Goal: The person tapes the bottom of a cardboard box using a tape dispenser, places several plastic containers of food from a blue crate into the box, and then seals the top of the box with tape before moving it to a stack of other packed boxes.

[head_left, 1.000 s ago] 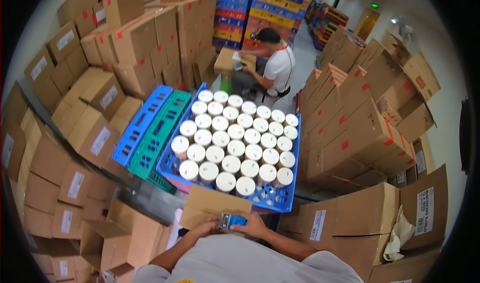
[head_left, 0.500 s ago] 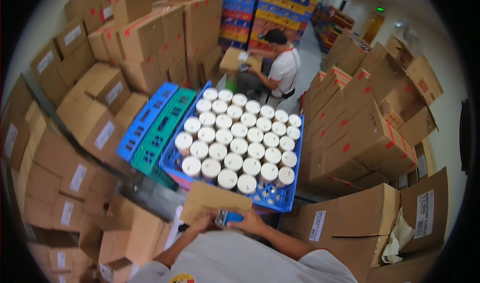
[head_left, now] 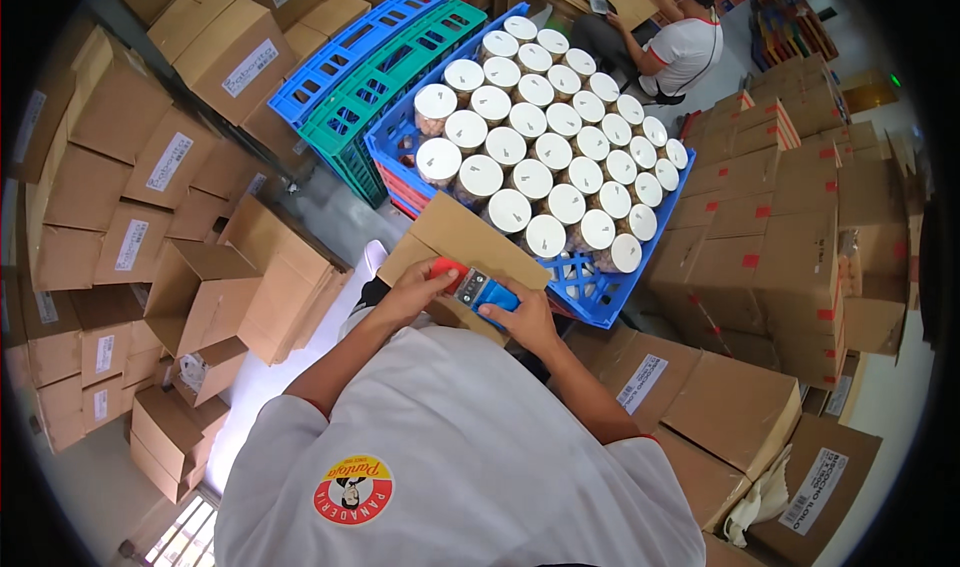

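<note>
Tape disp. [head_left: 492, 293], in RH grip [head_left: 530, 321] (LH [head_left: 412, 293] beside)

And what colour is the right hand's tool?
The tool is blue, silvery at one end; best in the head view.

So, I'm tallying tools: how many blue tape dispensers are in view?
1: the blue tape dispenser in the wearer's right hand, over the cardboard box. Others may be hidden.
</note>
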The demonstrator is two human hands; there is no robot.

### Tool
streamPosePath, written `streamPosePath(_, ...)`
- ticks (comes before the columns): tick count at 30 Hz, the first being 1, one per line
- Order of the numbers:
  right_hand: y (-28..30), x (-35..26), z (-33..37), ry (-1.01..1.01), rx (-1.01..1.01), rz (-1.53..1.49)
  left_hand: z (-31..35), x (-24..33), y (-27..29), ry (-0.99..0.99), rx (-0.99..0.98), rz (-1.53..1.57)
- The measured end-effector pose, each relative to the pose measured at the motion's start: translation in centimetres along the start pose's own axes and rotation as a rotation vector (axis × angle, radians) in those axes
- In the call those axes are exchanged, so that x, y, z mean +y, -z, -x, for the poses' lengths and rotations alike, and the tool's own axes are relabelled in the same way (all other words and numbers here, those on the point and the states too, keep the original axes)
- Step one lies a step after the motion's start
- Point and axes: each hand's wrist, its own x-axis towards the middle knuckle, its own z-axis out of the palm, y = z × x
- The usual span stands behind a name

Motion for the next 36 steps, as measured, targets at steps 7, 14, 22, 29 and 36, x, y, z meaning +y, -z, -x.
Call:
streamPosePath(7, 0.3, 1.2, 0.8, 0.150, 0.011, 0.008, 2.0, 2.7, -0.7, -0.151, -0.125, -0.492)
streamPosePath(14, 1.0, 1.9, 0.7, -0.039, -0.101, -0.102, 1.2, -0.2, -0.5, -0.138, -0.109, -0.175)
streamPosePath(22, 1.7, 1.0, 1.5, 0.040, -0.155, -0.068, 0.8, 1.8, -1.8, -0.036, -0.146, -0.026)
streamPosePath(29, 0.8, 0.2, 1.0, 0.003, -0.102, -0.070, 1.5, 4.4, -3.8, -0.025, 0.160, -0.234)
streamPosePath(36, -0.8, -2.2, -1.7, -0.081, -0.060, 0.045, 2.0, 7.4, -0.2, -0.256, 0.425, -0.715)
